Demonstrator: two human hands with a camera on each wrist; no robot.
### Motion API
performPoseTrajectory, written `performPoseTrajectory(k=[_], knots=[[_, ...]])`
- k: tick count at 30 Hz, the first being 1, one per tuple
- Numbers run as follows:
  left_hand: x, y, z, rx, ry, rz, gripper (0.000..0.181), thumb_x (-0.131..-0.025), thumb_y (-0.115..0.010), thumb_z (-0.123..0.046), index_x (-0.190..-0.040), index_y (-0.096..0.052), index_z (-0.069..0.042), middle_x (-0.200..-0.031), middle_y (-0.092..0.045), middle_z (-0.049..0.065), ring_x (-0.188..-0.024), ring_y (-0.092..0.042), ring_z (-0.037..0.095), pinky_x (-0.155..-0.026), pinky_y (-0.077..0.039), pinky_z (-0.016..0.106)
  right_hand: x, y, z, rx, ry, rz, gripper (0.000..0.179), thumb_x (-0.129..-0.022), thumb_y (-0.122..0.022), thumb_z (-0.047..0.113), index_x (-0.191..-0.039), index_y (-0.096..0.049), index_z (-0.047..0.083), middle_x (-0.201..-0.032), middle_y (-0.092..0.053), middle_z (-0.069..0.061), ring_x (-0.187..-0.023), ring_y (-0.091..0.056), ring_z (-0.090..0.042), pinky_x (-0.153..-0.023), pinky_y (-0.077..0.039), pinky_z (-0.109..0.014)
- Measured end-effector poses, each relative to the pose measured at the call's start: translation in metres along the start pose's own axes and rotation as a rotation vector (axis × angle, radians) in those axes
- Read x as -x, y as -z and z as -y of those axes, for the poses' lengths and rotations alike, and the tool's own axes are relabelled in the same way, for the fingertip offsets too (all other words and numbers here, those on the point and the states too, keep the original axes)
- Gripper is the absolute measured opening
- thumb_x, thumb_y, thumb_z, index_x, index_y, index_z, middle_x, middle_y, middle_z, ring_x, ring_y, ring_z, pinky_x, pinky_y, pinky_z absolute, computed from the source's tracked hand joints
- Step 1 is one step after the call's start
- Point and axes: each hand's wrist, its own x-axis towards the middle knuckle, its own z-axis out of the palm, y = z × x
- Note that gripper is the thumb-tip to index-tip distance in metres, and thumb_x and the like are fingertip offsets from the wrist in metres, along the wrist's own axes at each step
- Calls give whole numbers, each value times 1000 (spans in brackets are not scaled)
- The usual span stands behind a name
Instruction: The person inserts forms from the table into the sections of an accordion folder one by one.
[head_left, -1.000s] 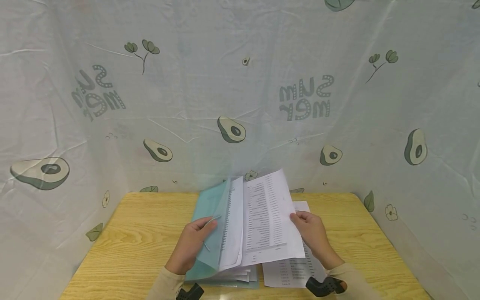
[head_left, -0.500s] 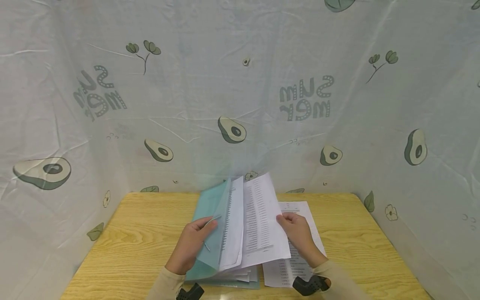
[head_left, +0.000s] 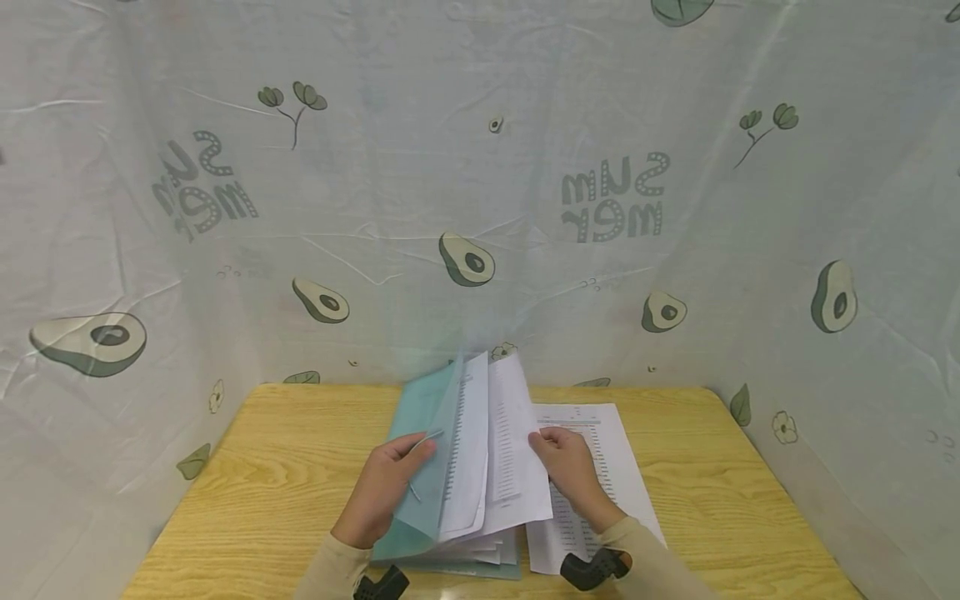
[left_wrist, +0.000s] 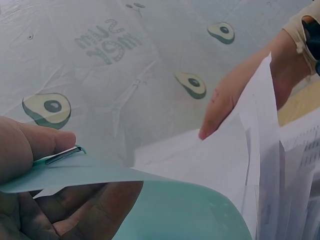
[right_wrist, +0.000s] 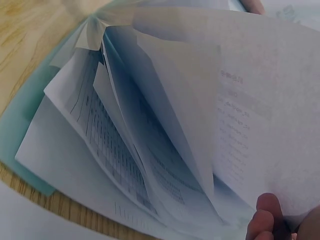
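Observation:
A teal translucent folder (head_left: 422,404) stands partly open near the middle of the table, with printed papers inside. My left hand (head_left: 381,492) holds its raised front cover, thumb on one face and fingers behind. Beside that thumb, a small metal fastener strip (left_wrist: 62,156) shows on the cover in the left wrist view. My right hand (head_left: 573,473) pinches the right edge of a printed sheet (head_left: 517,487), which leans up out of the folder. In the right wrist view, several more papers (right_wrist: 117,145) fan out beneath the lifted sheet.
Another printed sheet (head_left: 626,479) lies flat on the wooden table (head_left: 277,483), under and to the right of my right hand. A pale curtain (head_left: 517,108) with avocado prints hangs behind the table and along both sides. Black devices (head_left: 596,570) sit on both wrists.
My right hand has moved left, bringing the sheet's edge toward the folder, so the sheet now looks narrower. More of the flat sheet on the table shows. The left hand stays put.

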Motion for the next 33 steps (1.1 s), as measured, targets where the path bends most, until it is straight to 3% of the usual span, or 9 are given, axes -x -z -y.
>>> performPoseTrajectory(k=[5, 13, 25, 33], knots=[[0, 0, -1, 10, 1, 4, 47, -100, -69, -36, -131, -69, -1, -106, -73, 11, -88, -68, 17, -71, -58, 32, -1, -8, 4, -28, 5, 5, 23, -100, -66, 18, -104, -76, -2, -72, -69, -2, -58, -58, -13, -51, -44, -26], [1, 0, -2, 21, 9, 2, 47, -100, -69, -37, -131, -69, -1, -104, -74, 11, -84, -69, 18, -69, -58, 33, -2, -20, 13, -29, 16, 27, 22, -100, -64, 18, -101, -75, -2, -70, -69, -3, -56, -60, -13, -51, -49, -27], [1, -1, -3, 16, 17, 2, 48, -99, -70, -38, -131, -69, -3, -103, -74, 10, -83, -68, 17, -69, -58, 32, -3, -28, 17, -13, 60, 62, 21, -100, -65, 19, -98, -77, 2, -57, -55, 4, -47, -48, -11, -45, -39, -25], [1, -2, -3, 30, 10, 12, 47, -100, -70, -38, -131, -70, -2, -104, -74, 11, -84, -69, 17, -69, -58, 32, -3, -31, 22, -19, 63, 92, 19, -99, -67, 18, -95, -76, 2, -66, -64, 2, -54, -52, -10, -49, -41, -24]])
